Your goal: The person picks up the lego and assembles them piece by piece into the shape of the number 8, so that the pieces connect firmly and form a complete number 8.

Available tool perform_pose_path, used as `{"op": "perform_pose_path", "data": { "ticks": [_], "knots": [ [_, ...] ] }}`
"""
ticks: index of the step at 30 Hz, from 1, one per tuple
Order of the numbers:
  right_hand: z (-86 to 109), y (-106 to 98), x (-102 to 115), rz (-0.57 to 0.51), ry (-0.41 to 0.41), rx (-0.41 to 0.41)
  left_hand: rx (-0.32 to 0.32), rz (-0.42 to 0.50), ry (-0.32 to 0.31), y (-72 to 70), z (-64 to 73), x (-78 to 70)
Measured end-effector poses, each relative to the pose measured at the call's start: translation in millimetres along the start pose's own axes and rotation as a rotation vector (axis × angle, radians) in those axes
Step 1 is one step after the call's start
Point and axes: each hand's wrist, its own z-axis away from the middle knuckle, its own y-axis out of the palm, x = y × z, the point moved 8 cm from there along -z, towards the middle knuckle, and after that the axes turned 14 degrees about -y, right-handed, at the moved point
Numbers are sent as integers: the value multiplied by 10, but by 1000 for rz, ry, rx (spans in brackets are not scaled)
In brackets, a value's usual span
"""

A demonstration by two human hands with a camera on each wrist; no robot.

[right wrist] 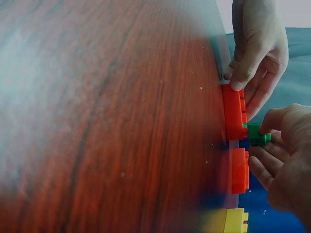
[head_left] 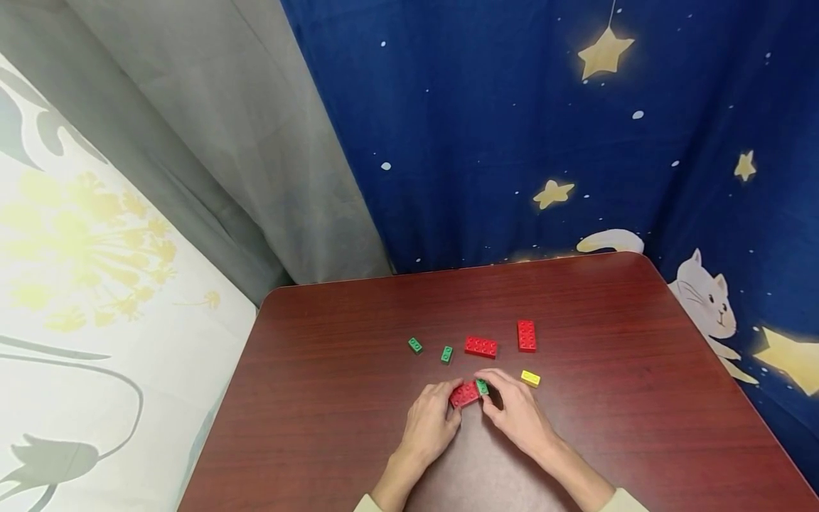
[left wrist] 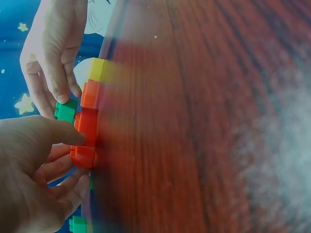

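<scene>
My left hand (head_left: 430, 421) grips a red eight-stud toy brick (head_left: 464, 395) by its left part, thumb on the near side, against the tabletop. Between the thumb and fingers of my right hand (head_left: 520, 414) is a small green brick (head_left: 483, 387), pinched at the red brick's right end. In the right wrist view the green brick (right wrist: 257, 135) meets the studs of the red brick (right wrist: 233, 112); whether it is pressed fully down I cannot tell. The left wrist view shows my left thumb on the red brick's side.
Beyond my hands lie two loose green bricks (head_left: 415, 345), a red brick (head_left: 480, 347) and another red brick (head_left: 527, 336) turned lengthwise. A yellow brick (head_left: 530, 378) lies right of my right hand. The brown table (head_left: 307, 398) ends at curtains (head_left: 486, 178) behind.
</scene>
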Motion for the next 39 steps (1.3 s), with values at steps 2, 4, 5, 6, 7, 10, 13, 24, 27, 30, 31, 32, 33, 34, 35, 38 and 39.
{"op": "perform_pose_path", "data": {
  "ticks": [2, 4, 5, 6, 7, 10, 13, 24, 27, 30, 31, 32, 33, 34, 35, 38, 39],
  "knots": [
    [1, 9, 7, -9, -5, 6, 8, -1, 2, 5, -5, -2],
    [6, 18, 2, -12, -3, 12, 16, -3, 5, 8, -7, -5],
    [8, 21, 2, -13, -4, 14, 18, -4, 7, 9, -9, -6],
    [9, 24, 2, -14, -6, 14, 22, -4, 9, 11, -10, -5],
    [10, 26, 2, -16, -6, 15, 24, -4, 11, 12, -11, -5],
    [8, 34, -1, -20, -9, 20, 31, -2, 21, 18, -17, -5],
    [3, 38, 0, -27, -16, 24, 41, 10, 35, 24, -30, -3],
    [-20, 21, -11, -48, -7, 48, 90, 58, 72, 31, -99, 24],
    [-23, 20, -25, -48, 2, 54, 109, 68, 70, 38, -114, 32],
    [-31, 19, -34, -50, 3, 53, 123, 72, 70, 44, -125, 42],
    [-34, 20, -37, -56, 6, 52, 127, 73, 70, 48, -129, 46],
    [-36, 22, -41, -63, 10, 51, 131, 74, 70, 49, -132, 49],
    [-37, 23, -46, -71, 14, 50, 135, 75, 69, 49, -136, 50],
    [-38, 22, -50, -79, 18, 50, 138, 76, 68, 50, -139, 52],
    [-39, 23, -55, -86, 24, 52, 140, 77, 69, 49, -141, 50],
    [-37, 24, -72, -101, 43, 59, 144, 81, 71, 47, -144, 48],
    [-38, 23, -75, -103, 43, 61, 144, 81, 72, 47, -144, 47]
  ]
}}
